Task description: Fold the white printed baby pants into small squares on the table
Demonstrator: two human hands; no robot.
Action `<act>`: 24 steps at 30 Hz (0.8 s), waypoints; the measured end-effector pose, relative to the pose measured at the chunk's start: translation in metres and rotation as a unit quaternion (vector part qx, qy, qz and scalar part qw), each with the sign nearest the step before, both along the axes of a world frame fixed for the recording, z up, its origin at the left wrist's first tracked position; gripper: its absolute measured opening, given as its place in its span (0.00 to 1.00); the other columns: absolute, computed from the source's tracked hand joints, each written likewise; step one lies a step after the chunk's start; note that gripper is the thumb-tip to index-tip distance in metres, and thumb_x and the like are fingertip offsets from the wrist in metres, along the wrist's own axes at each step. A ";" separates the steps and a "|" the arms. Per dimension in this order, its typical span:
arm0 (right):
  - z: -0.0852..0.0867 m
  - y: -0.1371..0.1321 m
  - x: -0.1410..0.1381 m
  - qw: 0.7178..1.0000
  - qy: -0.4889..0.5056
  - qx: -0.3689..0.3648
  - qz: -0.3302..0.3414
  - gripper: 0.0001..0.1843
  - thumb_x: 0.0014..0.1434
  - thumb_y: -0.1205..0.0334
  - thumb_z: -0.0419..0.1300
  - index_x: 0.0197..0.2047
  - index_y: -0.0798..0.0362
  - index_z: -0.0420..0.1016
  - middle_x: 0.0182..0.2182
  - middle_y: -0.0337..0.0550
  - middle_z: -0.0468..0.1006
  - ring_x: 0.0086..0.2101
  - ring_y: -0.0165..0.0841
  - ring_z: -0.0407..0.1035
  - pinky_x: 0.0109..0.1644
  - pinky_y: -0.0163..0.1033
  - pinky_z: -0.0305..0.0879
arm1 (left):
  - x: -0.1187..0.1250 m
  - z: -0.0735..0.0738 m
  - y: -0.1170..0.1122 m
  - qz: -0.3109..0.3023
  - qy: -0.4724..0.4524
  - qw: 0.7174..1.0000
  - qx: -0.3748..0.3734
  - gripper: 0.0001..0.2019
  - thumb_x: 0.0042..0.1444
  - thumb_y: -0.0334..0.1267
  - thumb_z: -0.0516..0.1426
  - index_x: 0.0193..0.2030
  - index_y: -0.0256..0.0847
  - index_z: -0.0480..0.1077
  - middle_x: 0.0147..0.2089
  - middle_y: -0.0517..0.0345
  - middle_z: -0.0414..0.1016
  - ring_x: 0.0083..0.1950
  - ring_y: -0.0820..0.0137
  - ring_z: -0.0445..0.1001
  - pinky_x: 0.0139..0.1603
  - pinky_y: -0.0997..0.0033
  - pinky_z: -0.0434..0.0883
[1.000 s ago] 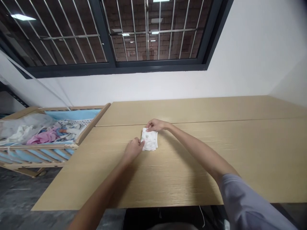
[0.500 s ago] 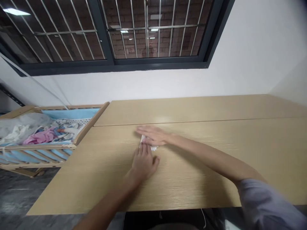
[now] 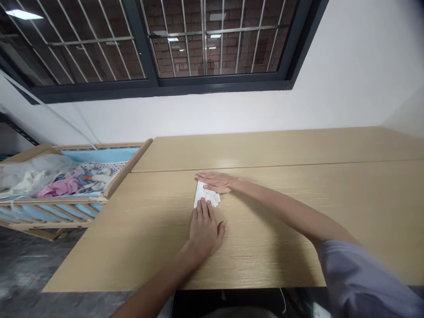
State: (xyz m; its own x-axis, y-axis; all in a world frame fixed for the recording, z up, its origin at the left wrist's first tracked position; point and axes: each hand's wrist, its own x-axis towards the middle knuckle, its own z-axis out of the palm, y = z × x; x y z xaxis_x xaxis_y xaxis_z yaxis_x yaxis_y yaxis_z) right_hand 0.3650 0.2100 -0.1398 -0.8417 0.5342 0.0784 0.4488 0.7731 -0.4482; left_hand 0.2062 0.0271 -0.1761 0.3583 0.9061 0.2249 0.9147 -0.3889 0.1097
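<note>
White folded cloth [image 3: 205,195], perhaps printed, under right hand [image 3: 217,182], left hand [image 3: 206,232] beside

A short sleeve [image 3: 361,278] of pale grey-lilac cloth is worn on the right arm [image 3: 285,212] and is seen at the lower right of the frame, its soft hem ending on the upper arm. The right hand [image 3: 216,182] is seen near the centre of the frame, and the left hand [image 3: 205,234] just below it. Both are bare, and the left forearm [image 3: 159,276] at the bottom of the frame is left uncovered.
</note>
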 end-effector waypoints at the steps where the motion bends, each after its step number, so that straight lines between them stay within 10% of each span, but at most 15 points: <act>1: -0.001 0.003 0.001 1.000 -0.001 -0.004 -0.002 0.33 0.72 0.46 0.46 0.75 0.46 0.46 0.74 0.37 0.44 0.72 0.35 0.40 0.76 0.46 0.34 | -0.001 0.003 0.001 -0.002 0.001 1.000 -0.004 0.39 0.61 0.51 0.51 0.69 0.18 0.55 0.71 0.20 0.54 0.73 0.36 0.53 0.67 0.41 0.60; 6: -0.001 0.001 0.007 0.993 0.074 -0.013 -0.087 0.33 0.72 0.43 0.44 0.75 0.45 0.49 0.73 0.40 0.49 0.72 0.37 0.42 0.75 0.48 0.38 | -0.023 0.046 0.030 -0.018 -0.018 0.998 -0.057 0.23 0.65 0.48 0.47 0.58 0.35 0.69 0.60 0.37 0.73 0.63 0.50 0.70 0.60 0.54 0.68; 10: 0.000 0.001 0.010 0.944 0.210 0.021 -0.252 0.29 0.69 0.47 0.49 0.64 0.56 0.68 0.61 0.56 0.70 0.60 0.42 0.64 0.64 0.48 0.61 | -0.046 0.075 0.068 0.084 -0.006 0.994 -0.067 0.25 0.67 0.53 0.44 0.50 0.35 0.73 0.51 0.36 0.77 0.55 0.49 0.75 0.56 0.52 0.69; 17: -0.015 -0.016 0.005 0.936 0.225 -0.083 -0.256 0.14 0.57 0.54 0.63 0.40 0.56 0.79 0.33 0.43 0.78 0.32 0.33 0.69 0.35 0.36 0.63 | -0.037 0.064 0.109 0.118 0.009 0.984 -0.134 0.26 0.63 0.55 0.48 0.43 0.33 0.75 0.47 0.31 0.79 0.48 0.45 0.78 0.46 0.53 0.70; 24: 0.021 -0.078 -0.010 0.852 0.325 -0.281 -0.298 0.17 0.50 0.51 0.69 0.36 0.54 0.72 0.29 0.39 0.71 0.30 0.31 0.64 0.35 0.36 0.61 | -0.046 0.121 0.076 0.026 -0.038 0.988 -0.146 0.14 0.59 0.48 0.53 0.27 0.43 0.69 0.28 0.57 0.75 0.31 0.66 0.73 0.28 0.69 0.58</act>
State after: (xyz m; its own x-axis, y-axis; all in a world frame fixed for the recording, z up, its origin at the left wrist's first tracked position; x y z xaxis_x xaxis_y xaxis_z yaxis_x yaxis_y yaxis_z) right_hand 0.3549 0.1319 -0.1185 -0.2837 0.9588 0.0154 0.2028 0.0757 -0.9763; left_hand 0.1600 0.1027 -0.0548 0.3018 0.9530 -0.0249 0.9172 -0.2832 0.2803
